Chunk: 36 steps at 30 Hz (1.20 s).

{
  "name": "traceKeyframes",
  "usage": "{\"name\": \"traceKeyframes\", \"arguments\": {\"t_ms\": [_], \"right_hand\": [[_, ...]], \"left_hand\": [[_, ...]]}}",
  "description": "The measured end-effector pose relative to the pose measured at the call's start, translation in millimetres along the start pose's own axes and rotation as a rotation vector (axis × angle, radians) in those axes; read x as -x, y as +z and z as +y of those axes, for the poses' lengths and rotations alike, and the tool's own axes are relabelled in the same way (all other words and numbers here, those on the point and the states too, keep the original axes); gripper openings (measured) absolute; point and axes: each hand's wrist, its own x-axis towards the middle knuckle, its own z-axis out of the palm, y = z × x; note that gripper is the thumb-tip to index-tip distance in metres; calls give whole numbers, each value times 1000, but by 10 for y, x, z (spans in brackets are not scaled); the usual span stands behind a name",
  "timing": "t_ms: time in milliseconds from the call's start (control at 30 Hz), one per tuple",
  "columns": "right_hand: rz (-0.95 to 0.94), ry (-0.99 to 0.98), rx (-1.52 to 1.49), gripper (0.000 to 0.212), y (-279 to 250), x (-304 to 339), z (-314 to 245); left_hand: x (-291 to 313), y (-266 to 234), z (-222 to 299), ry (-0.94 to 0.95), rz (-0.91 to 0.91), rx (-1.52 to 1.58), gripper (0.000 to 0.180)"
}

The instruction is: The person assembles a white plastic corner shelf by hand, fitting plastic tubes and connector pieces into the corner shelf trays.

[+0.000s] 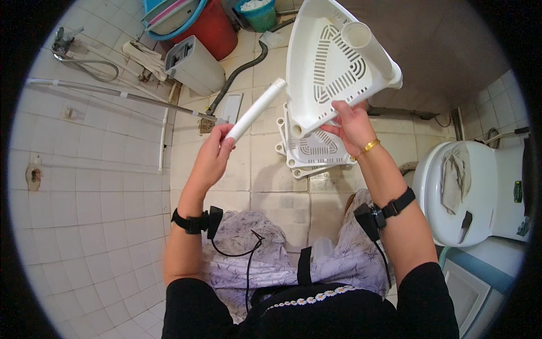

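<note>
My left hand (214, 151) is closed round the lower end of a white plastic tube (257, 109), which tilts up to the right. In my right hand (351, 127) is a white corner shelf tray (307, 62) with slotted drain holes, gripped by its near edge and lifted off the floor. A second white tube (370, 48) stands up from the tray's right corner. The free tube's upper end is beside the tray's left wall, apparently apart from it. Beneath the tray, more white slotted shelf trays (313, 148) lie stacked on the tiles, partly hidden by it.
A toilet (435, 186) with a cloth and a brush on its lid stands at right. Along the left wall are a floor mop (141, 97), a grey-white bin (195, 65) and a red bucket (212, 31) under basins. A dark hose (240, 73) crosses the floor (226, 175).
</note>
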Motion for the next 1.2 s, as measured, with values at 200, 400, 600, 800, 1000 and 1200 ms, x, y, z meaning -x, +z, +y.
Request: {"name": "traceKeyframes", "arguments": {"t_ms": [200, 400, 600, 800, 1000, 1200], "right_hand": [[-5, -80, -68, 70, 30, -72, -75], [2, -56, -119, 71, 0, -160, -160], [31, -51, -91, 75, -14, -224, 2], [123, -87, 0, 56, 125, -250, 238], [199, -20, 49, 49, 216, -226, 311], [131, -67, -69, 45, 198, -227, 306]], "left_hand": [[397, 178, 473, 67, -13, -209, 30], [414, -33, 518, 151, 21, -389, 29], [448, -29, 653, 152, -14, -434, 39], [505, 56, 794, 325, 50, -581, 44], [480, 84, 854, 574, 109, -794, 51], [589, -17, 865, 456, 31, -686, 55]]}}
